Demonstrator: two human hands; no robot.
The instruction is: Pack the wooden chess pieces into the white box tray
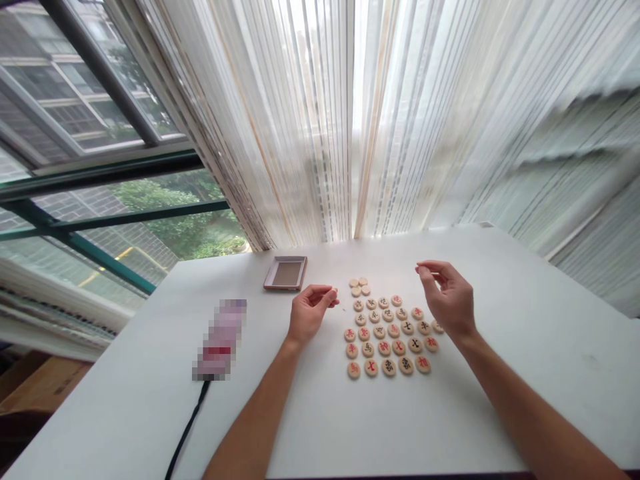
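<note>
My left hand [307,312] is closed in a pinch, left of the rows of wooden xiangqi pieces [384,348]. A small pale edge shows at its fingertips and looks like one such round piece. My right hand [447,300] hovers over the right side of the rows, thumb and fingertips pressed together; whether anything is between them is hidden. The laid-out pieces show red or black characters. Behind them, several blank-topped pieces [356,291] sit in a small cluster. My right hand partly covers one piece [438,327] at a row's end.
A shallow open box [285,273] lies at the back left of the white table [540,373]. Nearer on the left is a blurred-out pinkish object [220,340] with a black cable [187,430]. String curtains [320,133] hang along the table's back edge. Cardboard [45,387] sits at lower left.
</note>
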